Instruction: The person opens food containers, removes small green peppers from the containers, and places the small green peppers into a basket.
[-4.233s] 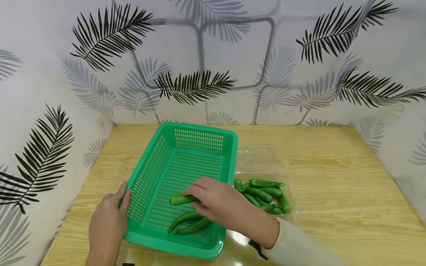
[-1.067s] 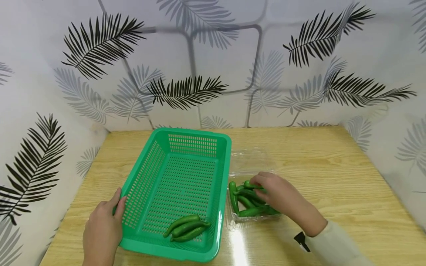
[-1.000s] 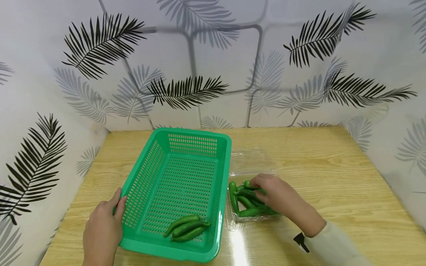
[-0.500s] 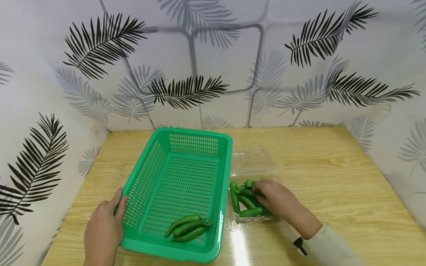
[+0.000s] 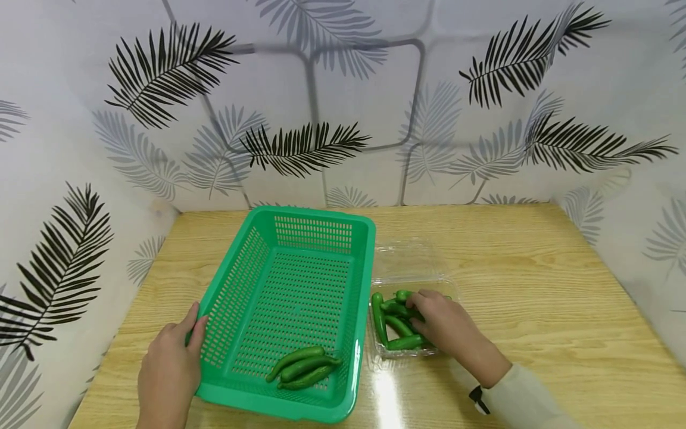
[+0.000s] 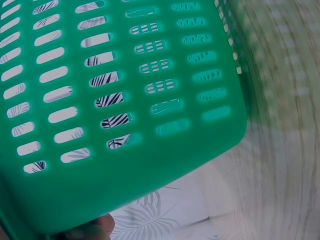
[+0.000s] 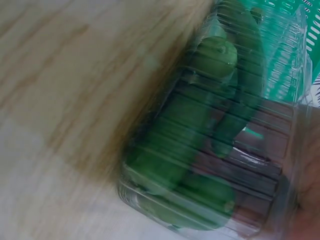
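Note:
My left hand grips the left rim of a green perforated plastic basket, thumb and fingers on either side. In the left wrist view a fingertip shows below the basket wall. Three small green cucumbers lie together at the basket's near end. To its right stands a clear plastic box with several more cucumbers. My right hand reaches into it, bent fingers and thumb on a cucumber; its palm hides part of the pile. The right wrist view shows cucumbers through the box wall.
The box's clear lid lies open behind it on the wooden table. A leaf-patterned covering stands along the back and sides of the table. The basket's right rim is close beside the box.
Earlier my right hand held a cucumber over the basket, where it now lies with the others. The hand has since returned to the box and shifted slightly there. My left hand keeps its hold.

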`<state>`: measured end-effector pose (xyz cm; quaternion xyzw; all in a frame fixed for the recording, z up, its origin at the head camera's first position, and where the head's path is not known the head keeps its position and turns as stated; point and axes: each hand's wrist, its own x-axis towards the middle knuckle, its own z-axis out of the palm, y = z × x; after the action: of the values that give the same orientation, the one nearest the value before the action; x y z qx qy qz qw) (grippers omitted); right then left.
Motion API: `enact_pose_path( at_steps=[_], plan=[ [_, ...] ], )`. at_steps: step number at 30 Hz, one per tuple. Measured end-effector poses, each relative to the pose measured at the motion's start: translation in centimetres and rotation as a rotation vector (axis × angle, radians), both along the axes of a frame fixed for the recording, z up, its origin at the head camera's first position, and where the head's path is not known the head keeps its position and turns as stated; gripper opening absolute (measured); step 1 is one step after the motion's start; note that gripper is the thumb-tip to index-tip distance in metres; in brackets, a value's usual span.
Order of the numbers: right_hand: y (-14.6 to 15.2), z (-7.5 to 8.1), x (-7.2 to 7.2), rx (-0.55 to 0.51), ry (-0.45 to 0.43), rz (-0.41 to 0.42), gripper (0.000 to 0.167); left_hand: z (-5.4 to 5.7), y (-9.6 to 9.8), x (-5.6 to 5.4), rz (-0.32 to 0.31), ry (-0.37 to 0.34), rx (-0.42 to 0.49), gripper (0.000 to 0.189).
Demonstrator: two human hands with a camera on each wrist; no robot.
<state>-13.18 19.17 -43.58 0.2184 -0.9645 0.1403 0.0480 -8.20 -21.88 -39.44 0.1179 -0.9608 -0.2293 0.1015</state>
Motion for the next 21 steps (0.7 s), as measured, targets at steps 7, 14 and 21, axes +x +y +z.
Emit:
enact_pose_path(
  at_steps=[7,14,21],
  plan=[
    [0.2,0.4,-0.2,0.009,0.006,0.01,0.022,0.1,0.1,0.0,-0.001,0.005,0.007,0.043],
    [0.6,2.3,-0.2,-0.036,0.076,0.039,0.021,0.1,0.0,0.0,-0.001,0.0,0.011,0.043],
    [0.2,4.9,-0.2,-0.131,0.155,0.076,0.02,0.2,0.1,0.0,0.01,-0.001,0.005,0.042]
  ],
)
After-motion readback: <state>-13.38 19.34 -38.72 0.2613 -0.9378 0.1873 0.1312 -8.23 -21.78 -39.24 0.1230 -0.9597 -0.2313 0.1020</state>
